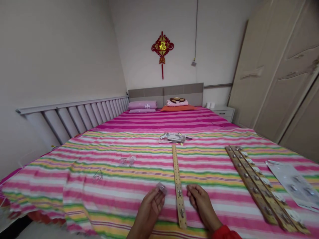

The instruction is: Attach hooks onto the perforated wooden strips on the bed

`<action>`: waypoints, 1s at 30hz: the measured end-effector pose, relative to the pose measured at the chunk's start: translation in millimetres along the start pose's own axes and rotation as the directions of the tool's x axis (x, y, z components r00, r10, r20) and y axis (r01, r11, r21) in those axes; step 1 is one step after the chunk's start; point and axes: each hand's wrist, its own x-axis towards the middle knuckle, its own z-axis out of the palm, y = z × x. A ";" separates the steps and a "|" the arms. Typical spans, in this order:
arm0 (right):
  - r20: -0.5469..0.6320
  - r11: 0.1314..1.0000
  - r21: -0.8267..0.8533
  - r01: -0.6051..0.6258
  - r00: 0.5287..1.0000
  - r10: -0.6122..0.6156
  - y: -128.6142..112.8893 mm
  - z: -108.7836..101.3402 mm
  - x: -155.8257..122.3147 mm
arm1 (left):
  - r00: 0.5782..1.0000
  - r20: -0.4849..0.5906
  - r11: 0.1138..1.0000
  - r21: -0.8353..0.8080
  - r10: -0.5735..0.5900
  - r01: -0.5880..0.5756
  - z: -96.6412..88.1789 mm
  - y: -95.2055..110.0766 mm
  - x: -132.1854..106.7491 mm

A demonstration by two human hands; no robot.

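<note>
My left hand (pixel 152 200) grips a small clear plastic bag (pixel 161 188) between thumb and fingers, with small shiny metal pieces inside. A long, narrow wooden strip (pixel 177 179) with rows of holes lies lengthwise on the striped cloth between my hands. Metal fittings (pixel 181 212) sit on its near end. Just right of the strip, my right hand (pixel 199 199) is closed, thumb and index finger pinched together; whatever is between them is too small to make out.
Several wooden strips with metal fittings and white discs (pixel 259 186) lie to the right, beside a clear package (pixel 294 186). Plastic packaging (pixel 174 137) lies beyond the middle strip. Leftward are a clear bag (pixel 128 161) and a thin, crumpled item (pixel 98 176).
</note>
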 end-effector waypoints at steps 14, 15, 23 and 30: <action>0.229 0.717 -0.390 0.577 0.815 -0.532 -39.9 31.2 -53.4 | 0.990 0.086 0.941 0.314 0.108 -0.130 24.7 -23.1 -17.9; 0.209 0.737 -0.379 0.560 0.827 -0.522 -39.7 30.4 -53.1 | 0.989 0.081 0.925 0.352 0.120 -0.142 25.3 -25.2 -17.5; 0.012 0.999 -0.034 0.021 1.000 -0.021 -27.2 22.0 -41.8 | 0.906 0.252 0.662 0.620 0.341 -0.421 23.6 -28.6 -10.3; 0.006 0.998 0.048 -0.033 0.999 0.033 -23.3 22.9 -42.4 | 0.922 0.245 0.692 0.608 0.301 -0.388 28.5 -35.3 2.3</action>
